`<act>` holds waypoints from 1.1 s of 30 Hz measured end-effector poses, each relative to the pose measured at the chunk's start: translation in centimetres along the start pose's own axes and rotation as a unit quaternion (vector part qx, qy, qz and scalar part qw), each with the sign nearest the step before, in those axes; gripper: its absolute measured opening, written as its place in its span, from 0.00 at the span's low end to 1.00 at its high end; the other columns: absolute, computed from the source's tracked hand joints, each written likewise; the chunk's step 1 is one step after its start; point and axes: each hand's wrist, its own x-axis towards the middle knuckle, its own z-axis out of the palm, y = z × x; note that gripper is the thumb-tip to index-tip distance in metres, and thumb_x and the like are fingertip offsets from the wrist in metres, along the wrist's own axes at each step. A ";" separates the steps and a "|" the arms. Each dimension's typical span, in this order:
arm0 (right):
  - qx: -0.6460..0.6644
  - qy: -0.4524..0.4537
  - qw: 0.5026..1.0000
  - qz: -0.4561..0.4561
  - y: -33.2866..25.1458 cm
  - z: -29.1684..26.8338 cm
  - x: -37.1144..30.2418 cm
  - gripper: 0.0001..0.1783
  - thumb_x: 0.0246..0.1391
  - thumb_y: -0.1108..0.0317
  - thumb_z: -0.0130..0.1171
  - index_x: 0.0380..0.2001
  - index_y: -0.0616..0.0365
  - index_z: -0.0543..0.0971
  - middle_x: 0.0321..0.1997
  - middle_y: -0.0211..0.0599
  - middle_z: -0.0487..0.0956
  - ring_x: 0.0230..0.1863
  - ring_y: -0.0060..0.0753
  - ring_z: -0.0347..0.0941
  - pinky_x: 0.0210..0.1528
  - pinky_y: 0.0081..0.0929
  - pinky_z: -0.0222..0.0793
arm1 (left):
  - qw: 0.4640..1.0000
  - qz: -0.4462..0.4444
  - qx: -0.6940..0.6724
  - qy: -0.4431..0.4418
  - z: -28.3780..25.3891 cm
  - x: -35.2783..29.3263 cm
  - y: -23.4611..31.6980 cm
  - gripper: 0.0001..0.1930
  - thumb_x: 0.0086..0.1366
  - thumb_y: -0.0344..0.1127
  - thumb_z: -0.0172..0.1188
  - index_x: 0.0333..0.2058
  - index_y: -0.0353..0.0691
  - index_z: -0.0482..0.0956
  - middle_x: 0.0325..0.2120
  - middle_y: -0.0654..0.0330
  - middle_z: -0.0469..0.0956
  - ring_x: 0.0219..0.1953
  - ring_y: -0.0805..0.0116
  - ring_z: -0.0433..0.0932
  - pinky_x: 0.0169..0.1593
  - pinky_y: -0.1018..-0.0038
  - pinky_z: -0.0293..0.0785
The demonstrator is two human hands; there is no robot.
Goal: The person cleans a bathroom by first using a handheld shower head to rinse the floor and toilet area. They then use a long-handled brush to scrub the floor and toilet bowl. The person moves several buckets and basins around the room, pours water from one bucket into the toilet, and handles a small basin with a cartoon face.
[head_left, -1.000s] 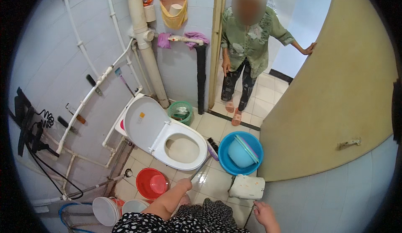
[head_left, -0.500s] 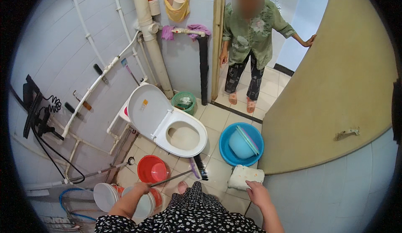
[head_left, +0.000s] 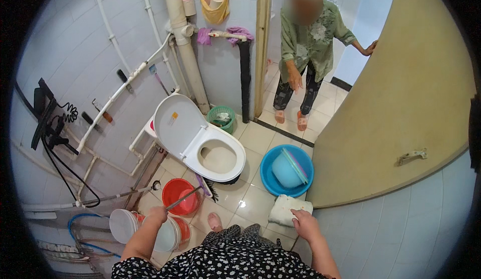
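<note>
**Across a tiled bathroom floor [head_left: 250, 209], from the large things to the small**

At the right side, a tan door [head_left: 396, 108] stands open, and it is the largest thing. On its edge rests one hand of a second person [head_left: 315, 38], who stands at the doorway in a green top; this person's other hand hangs lower, with a finger directed downward. Near the middle is a white toilet [head_left: 236, 153], its cover [head_left: 175, 121] raised against the back.

Between the toilet and the door lies a blue basin [head_left: 268, 171], which contains smaller basins [head_left: 288, 171], stacked and tilted. On the other side, a red basin [head_left: 170, 194] is near the toilet, and next to it are two white buckets [head_left: 165, 239]. A white block-like object [head_left: 286, 210] with orange spots lies just beside the blue basin. Behind the toilet there is a green basket [head_left: 231, 126] with some waste.

The brush [head_left: 204, 184] has a purple head and dark bristles; its head is down by the toilet's front, and its grey handle crosses above the red basin. The left hand [head_left: 158, 215] is closed around this handle. The right hand [head_left: 303, 221] is partly open, fingers a little bent, with nothing visible in its grasp. It is over the edge of the white object; whether it touches, one cannot tell.
</note>
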 end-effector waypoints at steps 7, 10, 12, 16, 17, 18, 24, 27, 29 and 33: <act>0.009 0.004 1.000 0.013 0.2 -0.1 1.1 0.19 0.46 0.71 0.52 0.45 0.53 0.71 0.41 0.41 0.73 0.44 0.44 0.69 0.45 0.37 0.66 | 0.995 0.071 -0.065 -0.016 -2.8 -4.6 0.7 0.18 0.61 0.48 0.43 0.40 0.45 0.74 0.36 0.51 0.76 0.40 0.51 0.74 0.43 0.59 0.69; 0.021 -0.016 1.000 0.013 -0.6 0.8 1.9 0.20 0.46 0.73 0.52 0.46 0.53 0.72 0.42 0.43 0.73 0.45 0.46 0.68 0.45 0.37 0.65 | 0.995 0.064 -0.072 0.000 -2.1 -6.0 0.8 0.18 0.61 0.50 0.43 0.40 0.47 0.76 0.34 0.52 0.77 0.37 0.51 0.75 0.41 0.58 0.69; 0.014 -0.018 0.999 0.038 -1.5 0.9 1.6 0.19 0.47 0.73 0.51 0.45 0.54 0.72 0.42 0.44 0.73 0.45 0.47 0.67 0.45 0.37 0.65 | 0.994 0.103 -0.025 0.016 -1.3 -3.1 2.1 0.15 0.61 0.48 0.44 0.40 0.53 0.76 0.28 0.53 0.78 0.30 0.51 0.76 0.34 0.57 0.71; 0.032 -0.047 0.998 0.039 -4.2 1.8 2.9 0.18 0.49 0.73 0.51 0.46 0.56 0.71 0.41 0.45 0.73 0.45 0.47 0.67 0.46 0.36 0.64 | 0.991 0.127 0.040 0.021 -1.8 -0.5 2.3 0.12 0.59 0.40 0.45 0.35 0.48 0.78 0.26 0.54 0.78 0.30 0.55 0.78 0.33 0.60 0.73; 0.033 -0.055 0.997 0.040 -4.7 1.9 3.4 0.18 0.49 0.74 0.50 0.46 0.56 0.71 0.41 0.45 0.73 0.45 0.48 0.67 0.46 0.36 0.64 | 0.991 0.119 0.064 0.012 -1.5 0.4 1.4 0.11 0.58 0.39 0.46 0.35 0.50 0.78 0.28 0.55 0.78 0.32 0.57 0.78 0.34 0.62 0.73; 0.037 -0.053 0.997 0.037 -5.0 2.2 3.8 0.18 0.49 0.74 0.50 0.46 0.56 0.71 0.41 0.44 0.73 0.45 0.47 0.67 0.46 0.36 0.64 | 0.990 0.112 0.091 0.007 -1.7 1.5 0.4 0.11 0.57 0.39 0.47 0.34 0.51 0.79 0.30 0.57 0.79 0.34 0.60 0.78 0.36 0.63 0.74; 0.021 -0.086 0.996 0.029 -7.6 3.5 5.8 0.19 0.49 0.75 0.51 0.47 0.57 0.70 0.43 0.43 0.73 0.46 0.46 0.67 0.47 0.35 0.64 | 0.993 0.052 0.098 0.040 -2.4 6.1 -5.6 0.12 0.58 0.38 0.47 0.35 0.48 0.79 0.32 0.57 0.79 0.37 0.62 0.78 0.38 0.67 0.74; 0.017 -0.103 0.994 0.038 -9.8 4.0 6.6 0.19 0.49 0.75 0.51 0.47 0.58 0.70 0.43 0.43 0.73 0.46 0.45 0.67 0.48 0.35 0.63 | 0.996 0.005 0.085 0.033 -4.0 8.2 -7.1 0.13 0.58 0.36 0.47 0.36 0.43 0.79 0.36 0.56 0.78 0.39 0.62 0.78 0.40 0.68 0.74; 0.019 -0.110 0.993 0.043 -10.5 4.4 7.1 0.19 0.49 0.75 0.51 0.47 0.58 0.70 0.42 0.43 0.73 0.45 0.46 0.67 0.48 0.35 0.63 | 0.997 -0.021 0.067 0.027 -6.0 8.7 -7.5 0.13 0.58 0.35 0.47 0.37 0.40 0.78 0.38 0.56 0.77 0.40 0.62 0.77 0.41 0.69 0.74; 0.021 -0.089 0.996 0.021 -10.6 5.1 7.7 0.19 0.48 0.75 0.50 0.47 0.58 0.70 0.42 0.43 0.73 0.45 0.46 0.68 0.48 0.35 0.63 | 0.996 -0.088 0.022 0.024 -7.4 9.9 -9.5 0.12 0.58 0.37 0.47 0.34 0.43 0.79 0.37 0.53 0.77 0.41 0.58 0.77 0.41 0.64 0.73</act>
